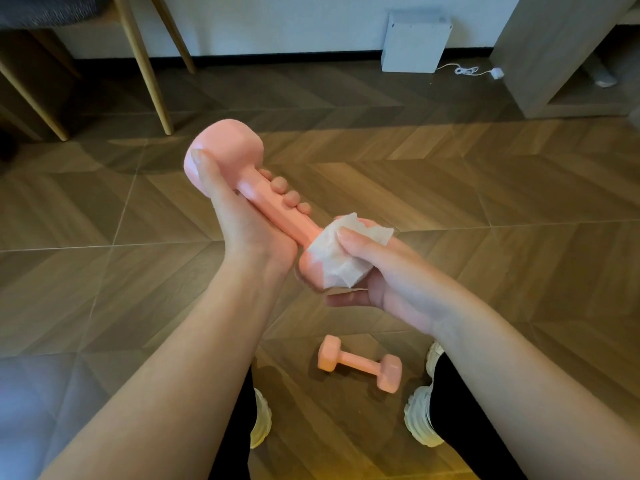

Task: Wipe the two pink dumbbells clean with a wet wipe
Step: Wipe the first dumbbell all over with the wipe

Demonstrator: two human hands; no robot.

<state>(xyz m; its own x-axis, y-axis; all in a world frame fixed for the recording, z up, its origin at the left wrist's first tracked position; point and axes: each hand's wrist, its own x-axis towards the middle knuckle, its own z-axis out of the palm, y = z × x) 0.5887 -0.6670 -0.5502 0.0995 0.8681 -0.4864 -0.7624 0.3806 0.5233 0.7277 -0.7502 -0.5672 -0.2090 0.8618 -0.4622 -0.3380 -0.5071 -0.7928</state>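
1. Pink dumbbell in the hands [272, 204]: raised above the floor in front of the person and held between both hands. It is tilted, with one head up and away to the left and the other head down toward the person.
2. Left hand [242, 220]: fingers curled round the handle from beneath, with the fingertips showing on its far side. The thumb lies straight up against the upper head.
3. Right hand [381, 271]: closed round the lower head. The thumb presses the wet wipe onto it from above, and the other fingers curl underneath.
4. Wet wipe [337, 263]: white and crumpled, draped over the lower head, between that head and the right thumb and palm. Its edge reaches the end of the handle.
5. Second dumbbell [360, 363]: pink, lying on its side on the floor between the two shoes. Neither hand touches it.
6. Floor [450, 185]: wood-look boards laid in a chevron pattern.
7. Shoes [420, 417]: pale and thick-soled, one at each side near the lower edge, below dark trouser legs.
8. Chair legs [145, 64]: light wood, slanting, upper left.
9. White box [414, 43]: stands against the wall, with a white cable [465, 71] on the floor just beside it.
10. Cabinet [554, 53]: grey-brown, upper right.
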